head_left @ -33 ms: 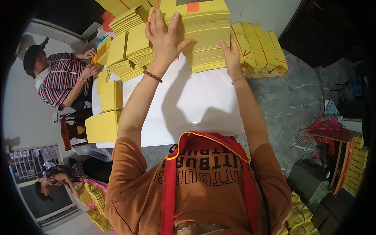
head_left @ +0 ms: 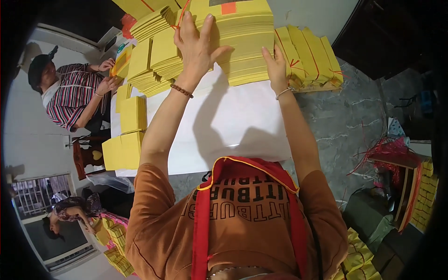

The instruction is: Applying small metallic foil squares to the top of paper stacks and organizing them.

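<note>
– yellow paper block (head_left: 247, 51): layered how?
– in thin flat sheets, stacked tall on the smooth white-covered table (head_left: 242, 126), between looser piles (head_left: 165, 51) and bundles (head_left: 298, 44) tied with red string (head_left: 293, 64).
– and posed how?
– reaching forward: left hand (head_left: 197, 49) spread wide, fingers (head_left: 206, 29) unclenched, over the block's left side; right hand (head_left: 277, 72) at its right edge, thumb on the front, other fingers partly hidden. cannot tell whether gripping.

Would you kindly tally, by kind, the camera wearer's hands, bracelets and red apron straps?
Hands at the yellow paper stack: 2 (left hand, right hand)
Bracelets: 2 (brown beaded bracelet, pale bracelet)
Red apron straps: 2
Total: 6
</note>
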The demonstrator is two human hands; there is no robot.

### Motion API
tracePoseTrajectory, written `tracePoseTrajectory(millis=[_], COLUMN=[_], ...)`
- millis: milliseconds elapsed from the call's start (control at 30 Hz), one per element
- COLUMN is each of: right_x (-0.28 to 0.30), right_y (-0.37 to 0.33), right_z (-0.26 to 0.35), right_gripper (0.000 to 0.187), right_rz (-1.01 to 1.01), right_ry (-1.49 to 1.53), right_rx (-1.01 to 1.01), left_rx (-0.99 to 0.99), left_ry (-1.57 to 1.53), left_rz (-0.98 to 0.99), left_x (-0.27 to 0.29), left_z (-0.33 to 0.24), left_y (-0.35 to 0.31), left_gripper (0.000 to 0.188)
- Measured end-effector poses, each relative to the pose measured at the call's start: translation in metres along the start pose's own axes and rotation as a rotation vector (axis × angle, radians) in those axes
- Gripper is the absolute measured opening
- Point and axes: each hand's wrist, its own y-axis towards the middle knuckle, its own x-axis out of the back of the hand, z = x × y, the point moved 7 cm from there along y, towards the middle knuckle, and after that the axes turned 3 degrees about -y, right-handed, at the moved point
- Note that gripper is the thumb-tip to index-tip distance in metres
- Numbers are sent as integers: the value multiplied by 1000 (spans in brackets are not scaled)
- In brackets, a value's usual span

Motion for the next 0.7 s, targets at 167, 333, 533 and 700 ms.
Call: tracePoseTrajectory(millis=[167, 333, 533, 700], right_x=[10, 1, -6, -5], right_y=[4, -10, -21, -18], right_z=[-22, -18, -27, -29], right_gripper=[45, 88, 105, 101], right_rz=[-41, -121, -225, -235], right_ry=[-57, -457, -414, -401], right_rx=[-23, 87, -16, -47], left_rx=[-29, -29, -27, -13], left_ry=[19, -68, -86, -69], left_rz=[7, 14, 10, 38], left_x=[2, -1, 1, 0], left_z=[-12, -12, -13, -12], left_y=[1, 0, 0, 0], left_gripper=[91, 92, 92, 92])
